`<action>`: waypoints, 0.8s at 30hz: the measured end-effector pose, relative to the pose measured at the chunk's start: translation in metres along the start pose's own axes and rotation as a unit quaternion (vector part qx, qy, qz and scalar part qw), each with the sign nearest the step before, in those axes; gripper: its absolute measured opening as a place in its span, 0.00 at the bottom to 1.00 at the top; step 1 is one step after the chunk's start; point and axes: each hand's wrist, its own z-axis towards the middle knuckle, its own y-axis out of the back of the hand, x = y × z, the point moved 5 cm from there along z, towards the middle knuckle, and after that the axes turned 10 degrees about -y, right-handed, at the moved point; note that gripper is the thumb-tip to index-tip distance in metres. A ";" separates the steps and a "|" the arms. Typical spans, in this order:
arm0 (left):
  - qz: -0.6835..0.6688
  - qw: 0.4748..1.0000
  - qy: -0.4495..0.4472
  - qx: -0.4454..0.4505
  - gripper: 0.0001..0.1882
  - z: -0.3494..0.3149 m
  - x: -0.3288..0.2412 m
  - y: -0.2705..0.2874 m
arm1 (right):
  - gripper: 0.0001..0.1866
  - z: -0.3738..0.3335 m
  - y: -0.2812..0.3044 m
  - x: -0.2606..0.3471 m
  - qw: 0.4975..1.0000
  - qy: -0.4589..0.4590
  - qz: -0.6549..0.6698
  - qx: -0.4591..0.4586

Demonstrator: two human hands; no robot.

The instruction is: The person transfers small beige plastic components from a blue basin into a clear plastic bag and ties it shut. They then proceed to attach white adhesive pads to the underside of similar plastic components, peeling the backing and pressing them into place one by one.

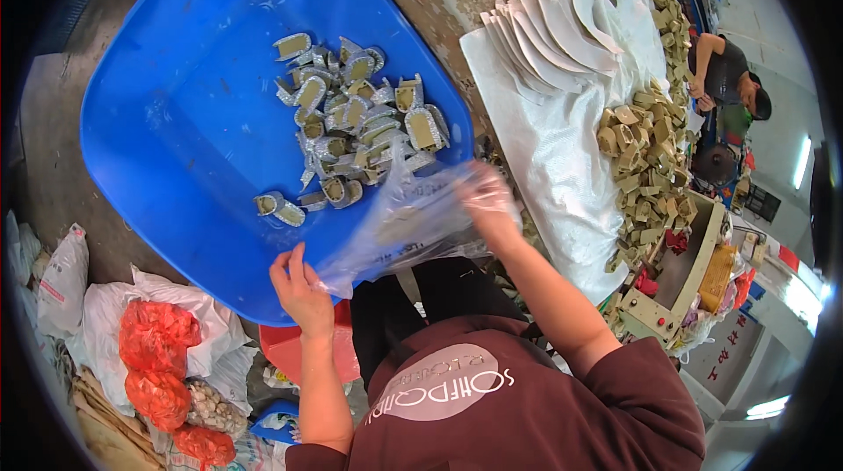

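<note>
A clear plastic bag (395, 227) with dark printing stretches between my hands, over the near edge of a big blue tub (202, 151). My right hand (486, 197), blurred by motion, grips the bag's right end, and film covers part of its fingers. At the bag's left corner is my left hand (306, 295); the film runs to its thumb side, where it seems pinched, while the other fingers are loosely raised. In the tub beyond the bag lies a heap of small U-shaped pieces (351, 115), silvery grey outside and tan inside. Two of them (281, 208) sit nearer the left hand.
On the right, a white woven sheet (549, 164) carries stacked curved pale panels (562, 36) and a pile of tan pieces (645, 142). Red bags (158, 339) and white bags (215, 317) lie at lower left. Another person (724, 71) is at far right, near a machine (672, 282).
</note>
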 end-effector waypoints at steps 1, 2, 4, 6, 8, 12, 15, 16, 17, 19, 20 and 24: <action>-0.065 0.994 0.089 0.021 0.14 -0.006 0.011 -0.002 | 0.30 -0.005 0.011 0.015 0.996 -0.004 0.067 -0.058; -0.130 0.975 0.174 0.042 0.14 -0.010 0.014 -0.005 | 0.33 -0.007 0.013 0.024 0.992 -0.034 0.108 -0.046; -0.351 0.864 0.351 0.086 0.19 -0.042 0.041 -0.029 | 0.39 -0.011 0.013 0.037 0.977 -0.096 0.188 -0.020; -0.469 0.806 0.332 0.140 0.23 -0.040 0.018 -0.024 | 0.41 -0.010 0.005 0.044 0.962 -0.089 0.256 0.025; -0.523 0.775 0.291 0.203 0.33 -0.040 -0.002 -0.003 | 0.43 -0.007 -0.001 0.047 0.959 -0.079 0.267 0.051; -0.407 0.886 0.154 0.159 0.30 0.008 -0.017 0.070 | 0.46 -0.006 -0.003 0.040 0.975 -0.068 0.211 0.027; -0.519 0.826 -0.034 0.217 0.25 0.028 -0.077 0.077 | 0.46 -0.007 -0.012 0.047 0.979 -0.078 0.182 0.048; -0.575 0.754 -0.111 0.297 0.22 0.027 -0.114 0.060 | 0.46 -0.006 -0.016 0.048 0.979 -0.082 0.175 0.059; -0.544 0.753 -0.111 0.353 0.17 0.028 -0.147 0.043 | 0.45 -0.005 -0.019 0.050 0.983 -0.065 0.157 0.065; -0.433 0.845 -0.105 0.297 0.16 0.019 -0.155 -0.020 | 0.43 -0.005 -0.020 0.053 0.989 -0.035 0.125 0.069; -0.352 0.893 -0.077 0.271 0.16 0.008 -0.139 -0.058 | 0.41 -0.006 -0.016 0.055 0.992 -0.028 0.104 0.059; -0.608 0.600 0.513 -0.085 0.13 -0.045 -0.009 -0.137 | 0.33 0.004 0.005 0.063 0.991 -0.024 -0.123 0.052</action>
